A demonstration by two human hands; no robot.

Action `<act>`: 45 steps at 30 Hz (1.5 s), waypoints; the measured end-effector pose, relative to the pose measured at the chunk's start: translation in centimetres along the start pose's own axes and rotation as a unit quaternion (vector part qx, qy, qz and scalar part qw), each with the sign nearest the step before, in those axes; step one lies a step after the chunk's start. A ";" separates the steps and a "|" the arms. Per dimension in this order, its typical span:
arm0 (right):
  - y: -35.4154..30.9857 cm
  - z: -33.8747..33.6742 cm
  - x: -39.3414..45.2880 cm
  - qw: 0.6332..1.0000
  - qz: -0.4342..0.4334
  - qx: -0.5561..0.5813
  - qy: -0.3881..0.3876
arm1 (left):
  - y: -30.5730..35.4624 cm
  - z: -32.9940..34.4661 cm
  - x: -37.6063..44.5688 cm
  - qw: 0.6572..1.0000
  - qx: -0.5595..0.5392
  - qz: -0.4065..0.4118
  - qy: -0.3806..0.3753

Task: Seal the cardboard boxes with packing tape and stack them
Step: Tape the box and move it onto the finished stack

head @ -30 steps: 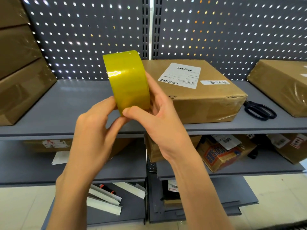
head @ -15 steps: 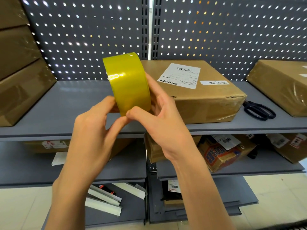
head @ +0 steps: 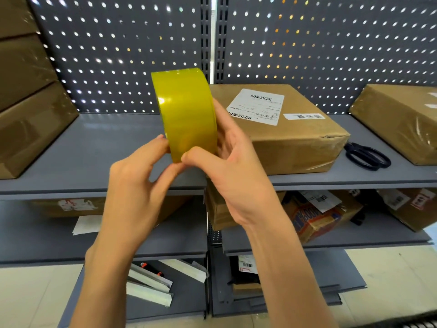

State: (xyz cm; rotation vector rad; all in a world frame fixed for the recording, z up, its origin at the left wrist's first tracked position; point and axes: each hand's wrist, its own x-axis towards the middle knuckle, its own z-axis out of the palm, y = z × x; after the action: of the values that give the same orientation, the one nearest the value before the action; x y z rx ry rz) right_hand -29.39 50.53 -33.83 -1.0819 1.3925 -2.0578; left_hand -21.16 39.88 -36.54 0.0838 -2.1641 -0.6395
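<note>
A roll of yellow packing tape (head: pixel 185 112) is held upright in front of the top shelf. My right hand (head: pixel 236 166) grips it from the right, thumb pressed on its lower outer face. My left hand (head: pixel 137 181) pinches the roll's lower left edge with thumb and fingers. Behind the roll a cardboard box (head: pixel 290 136) with a white shipping label lies flat on the grey shelf (head: pixel 94 147). Another taped box (head: pixel 402 119) lies at the far right, and stacked boxes (head: pixel 28 102) stand at the left.
Black scissors (head: pixel 366 156) lie on the shelf between the labelled box and the right box. A perforated metal panel backs the shelf. Lower shelves hold more parcels (head: pixel 316 214), paper and metal brackets (head: pixel 151 282).
The roll has sunk slightly and stays in both hands. My left fingers have shifted up along its lower left edge, and my right thumb has slid a little on its face.
</note>
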 end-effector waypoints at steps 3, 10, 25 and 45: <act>-0.1 0.0 0.1 1.000 0.002 -0.004 0.001 | 0.3 -0.2 0.1 1.000 -0.007 -0.014 0.000; -0.1 -0.3 0.2 1.000 0.011 0.000 0.000 | -0.1 -0.1 0.2 0.996 -0.076 -0.027 -0.027; 0.1 -0.2 0.2 1.000 0.022 -0.014 -0.012 | -0.1 -0.4 0.0 0.999 -0.013 -0.025 -0.032; -0.1 0.1 0.1 1.000 0.006 -0.028 0.007 | -0.7 0.9 -0.3 0.999 -0.021 -0.031 -0.007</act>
State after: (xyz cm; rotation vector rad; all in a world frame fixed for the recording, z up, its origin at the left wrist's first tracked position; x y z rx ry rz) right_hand -29.35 50.42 -33.65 -1.0819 1.4667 -2.0337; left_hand -21.77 39.68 -37.50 0.1249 -2.1667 -0.7234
